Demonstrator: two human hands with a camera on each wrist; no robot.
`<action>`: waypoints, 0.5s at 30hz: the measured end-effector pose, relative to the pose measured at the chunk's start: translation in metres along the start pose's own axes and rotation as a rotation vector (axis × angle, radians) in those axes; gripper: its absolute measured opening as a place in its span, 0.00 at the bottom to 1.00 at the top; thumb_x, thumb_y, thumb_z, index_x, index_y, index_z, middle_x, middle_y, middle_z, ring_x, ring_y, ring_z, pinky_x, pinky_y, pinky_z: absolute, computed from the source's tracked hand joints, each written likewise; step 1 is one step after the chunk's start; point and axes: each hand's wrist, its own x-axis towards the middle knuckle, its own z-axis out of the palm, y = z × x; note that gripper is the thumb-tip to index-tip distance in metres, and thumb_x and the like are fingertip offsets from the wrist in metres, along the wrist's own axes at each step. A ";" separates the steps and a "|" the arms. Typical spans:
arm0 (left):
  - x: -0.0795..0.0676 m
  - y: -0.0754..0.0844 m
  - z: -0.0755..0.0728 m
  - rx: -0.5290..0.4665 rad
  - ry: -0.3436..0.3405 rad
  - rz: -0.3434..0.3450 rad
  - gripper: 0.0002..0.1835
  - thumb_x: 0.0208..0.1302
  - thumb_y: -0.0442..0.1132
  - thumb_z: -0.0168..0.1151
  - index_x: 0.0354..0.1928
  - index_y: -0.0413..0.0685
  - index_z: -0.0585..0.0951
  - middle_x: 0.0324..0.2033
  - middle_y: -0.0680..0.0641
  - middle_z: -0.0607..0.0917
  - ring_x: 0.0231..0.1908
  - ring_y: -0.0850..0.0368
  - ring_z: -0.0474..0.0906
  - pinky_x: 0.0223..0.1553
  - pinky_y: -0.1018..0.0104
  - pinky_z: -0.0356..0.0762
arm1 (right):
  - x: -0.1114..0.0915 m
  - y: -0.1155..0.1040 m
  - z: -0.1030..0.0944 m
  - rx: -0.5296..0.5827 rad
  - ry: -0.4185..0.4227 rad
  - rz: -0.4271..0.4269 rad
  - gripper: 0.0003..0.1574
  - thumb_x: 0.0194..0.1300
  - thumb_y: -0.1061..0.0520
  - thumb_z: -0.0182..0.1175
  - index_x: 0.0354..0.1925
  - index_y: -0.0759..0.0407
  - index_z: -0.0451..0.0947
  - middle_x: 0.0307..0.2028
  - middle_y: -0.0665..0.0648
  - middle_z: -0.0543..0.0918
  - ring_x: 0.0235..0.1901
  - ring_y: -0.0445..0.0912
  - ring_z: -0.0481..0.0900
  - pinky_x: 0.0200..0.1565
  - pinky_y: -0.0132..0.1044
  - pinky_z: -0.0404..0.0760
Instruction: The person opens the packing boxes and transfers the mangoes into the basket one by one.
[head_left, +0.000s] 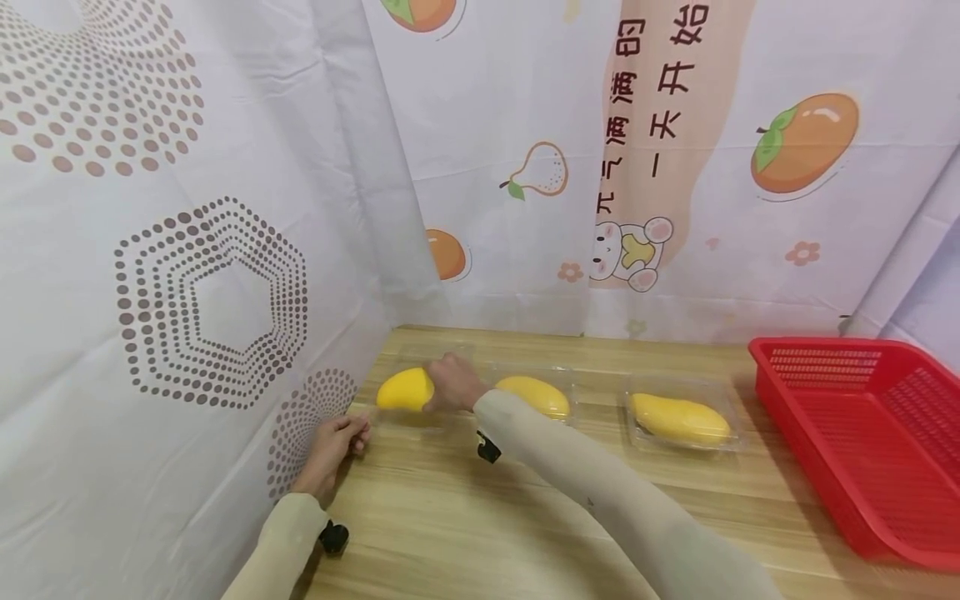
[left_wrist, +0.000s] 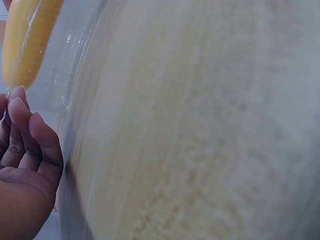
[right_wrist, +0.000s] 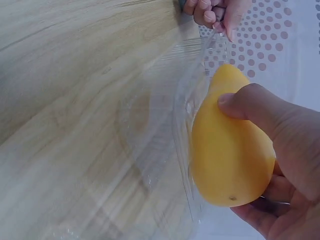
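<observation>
At the far left of the table, my right hand (head_left: 453, 383) grips a yellow mango (head_left: 403, 390). In the right wrist view the thumb lies along the mango's upper side and the fingers curl under it. A clear plastic clamshell box (right_wrist: 155, 125) is right beside the mango; whether the fruit touches it, I cannot tell. My left hand (head_left: 333, 446), by the left curtain, pinches a corner of this box between thumb and fingertips, seen in the left wrist view below the mango (left_wrist: 30, 40).
Two more mangoes, one in the middle (head_left: 534, 396) and one farther right (head_left: 681, 419), lie in clear plastic boxes along the back. A red plastic basket (head_left: 810, 467) stands at the right. Printed curtains (head_left: 480, 167) enclose the wooden table (head_left: 465, 533) at the back and sides.
</observation>
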 end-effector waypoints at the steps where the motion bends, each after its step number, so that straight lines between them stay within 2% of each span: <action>1: 0.000 0.000 0.001 -0.001 0.001 -0.001 0.19 0.79 0.43 0.57 0.47 0.27 0.81 0.31 0.45 0.84 0.27 0.58 0.76 0.30 0.66 0.80 | -0.001 0.002 -0.001 -0.001 0.004 -0.005 0.36 0.50 0.42 0.81 0.53 0.57 0.82 0.36 0.49 0.82 0.37 0.45 0.75 0.38 0.35 0.77; 8: -0.002 -0.003 0.002 0.010 -0.005 0.008 0.18 0.80 0.41 0.55 0.47 0.28 0.81 0.32 0.44 0.85 0.27 0.58 0.76 0.30 0.65 0.80 | -0.010 0.009 -0.011 0.037 0.030 -0.050 0.34 0.51 0.44 0.80 0.52 0.58 0.82 0.35 0.49 0.81 0.36 0.45 0.74 0.39 0.34 0.77; 15: 0.001 -0.006 0.002 0.023 0.007 0.022 0.18 0.80 0.42 0.55 0.46 0.29 0.81 0.32 0.44 0.85 0.27 0.58 0.76 0.30 0.66 0.79 | -0.019 0.012 -0.023 0.039 0.041 -0.065 0.37 0.51 0.44 0.81 0.55 0.58 0.81 0.38 0.49 0.83 0.37 0.45 0.75 0.39 0.33 0.76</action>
